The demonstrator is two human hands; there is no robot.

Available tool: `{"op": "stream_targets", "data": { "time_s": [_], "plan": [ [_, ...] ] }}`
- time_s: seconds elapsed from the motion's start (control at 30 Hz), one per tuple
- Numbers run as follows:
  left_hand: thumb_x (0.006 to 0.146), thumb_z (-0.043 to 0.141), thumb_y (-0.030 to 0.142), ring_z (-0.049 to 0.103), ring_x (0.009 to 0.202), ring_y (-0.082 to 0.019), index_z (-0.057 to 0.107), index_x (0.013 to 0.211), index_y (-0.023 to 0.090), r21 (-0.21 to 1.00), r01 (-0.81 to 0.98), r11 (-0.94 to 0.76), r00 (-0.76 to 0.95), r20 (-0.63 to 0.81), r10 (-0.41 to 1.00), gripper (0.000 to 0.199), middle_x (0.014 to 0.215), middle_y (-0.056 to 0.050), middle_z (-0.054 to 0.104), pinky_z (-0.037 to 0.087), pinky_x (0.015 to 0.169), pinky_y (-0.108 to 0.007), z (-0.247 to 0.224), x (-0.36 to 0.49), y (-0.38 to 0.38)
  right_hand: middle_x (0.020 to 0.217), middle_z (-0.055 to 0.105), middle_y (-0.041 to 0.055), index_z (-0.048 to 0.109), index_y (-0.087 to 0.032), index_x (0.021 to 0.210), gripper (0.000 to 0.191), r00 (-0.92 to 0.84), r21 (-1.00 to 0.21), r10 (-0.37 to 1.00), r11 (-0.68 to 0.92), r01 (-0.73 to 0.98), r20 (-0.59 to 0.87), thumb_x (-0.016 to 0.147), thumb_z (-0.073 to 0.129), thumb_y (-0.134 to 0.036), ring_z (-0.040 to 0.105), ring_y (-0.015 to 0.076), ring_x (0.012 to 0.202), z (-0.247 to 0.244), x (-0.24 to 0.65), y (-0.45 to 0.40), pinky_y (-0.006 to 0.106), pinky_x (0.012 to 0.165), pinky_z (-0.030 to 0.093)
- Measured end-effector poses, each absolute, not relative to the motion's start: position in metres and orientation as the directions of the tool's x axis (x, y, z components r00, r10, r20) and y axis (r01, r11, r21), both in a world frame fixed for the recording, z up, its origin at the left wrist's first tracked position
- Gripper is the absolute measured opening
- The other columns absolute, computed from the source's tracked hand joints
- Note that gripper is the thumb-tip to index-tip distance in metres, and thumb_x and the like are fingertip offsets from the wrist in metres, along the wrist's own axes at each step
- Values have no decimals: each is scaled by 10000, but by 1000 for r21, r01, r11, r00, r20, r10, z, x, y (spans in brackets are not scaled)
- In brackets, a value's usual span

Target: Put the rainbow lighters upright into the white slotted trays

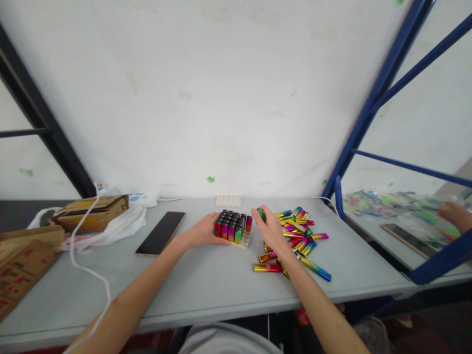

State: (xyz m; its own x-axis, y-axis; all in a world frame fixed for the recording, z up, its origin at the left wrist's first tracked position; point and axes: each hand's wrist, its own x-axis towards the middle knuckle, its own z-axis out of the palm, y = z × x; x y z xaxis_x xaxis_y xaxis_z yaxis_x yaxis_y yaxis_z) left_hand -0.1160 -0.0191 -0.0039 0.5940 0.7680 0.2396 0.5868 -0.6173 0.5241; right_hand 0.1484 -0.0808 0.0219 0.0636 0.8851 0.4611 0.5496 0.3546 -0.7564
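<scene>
My left hand (205, 230) grips the left side of a small tray of upright lighters (231, 227), shiny in red, purple and green with black tops. Bare white slots of the tray (244, 240) show at its right side. Just right of the tray, my right hand (268, 227) is closed on a green lighter (261, 214). Beneath and beyond my right forearm lies a loose pile of metallic rainbow lighters (302, 243), some partly hidden by the arm.
An unfilled white slotted tray (228, 200) lies by the wall. A phone (161, 233) rests to the left, near cardboard boxes (90, 214), a plastic bag (125, 223) and a white cable (79, 265). At right stands a blue frame (363, 113); beyond it shows another person's hand (455, 216).
</scene>
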Motion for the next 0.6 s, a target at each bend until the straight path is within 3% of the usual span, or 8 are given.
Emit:
{"op": "stream_targets", "data": {
  "time_s": [0.13, 0.27, 0.43, 0.6],
  "plan": [
    [656, 931, 637, 653, 1216, -385, 644, 1349, 217, 517, 617, -593, 572, 224, 789, 859, 1285, -132, 715, 503, 1099, -492, -5, -117, -19, 767, 606, -1, 571, -235, 918, 392, 27, -707, 832, 452, 544, 554, 1057, 456, -583, 570, 193, 734, 23, 154, -78, 302, 705, 422],
    [642, 927, 668, 647, 1225, -385, 654, 1339, 222, 526, 606, -597, 578, 225, 785, 872, 1297, -133, 712, 497, 1107, -502, -8, -119, -17, 897, 648, 56, 676, -214, 909, 403, -57, -601, 743, 581, 549, 666, 1035, 547, -575, 606, 214, 845, 24, 162, -73, 329, 812, 485],
    [666, 924, 652, 648, 1216, -375, 665, 1315, 228, 508, 585, -632, 601, 251, 759, 817, 1288, -118, 716, 503, 1088, -486, -11, -120, -15, 670, 571, -18, 721, -218, 908, 386, -158, -626, 827, 520, 581, 540, 1017, 604, -569, 536, 175, 631, 23, 166, -74, 301, 651, 429],
    [673, 923, 644, 643, 1216, -373, 651, 1328, 229, 481, 577, -660, 620, 268, 737, 822, 1289, -113, 707, 503, 1087, -484, -12, -120, -13, 673, 655, -38, 699, -227, 1027, 254, -234, -628, 866, 484, 609, 442, 1005, 662, -478, 606, 167, 619, 20, 164, -76, 277, 644, 437]
  ]
}}
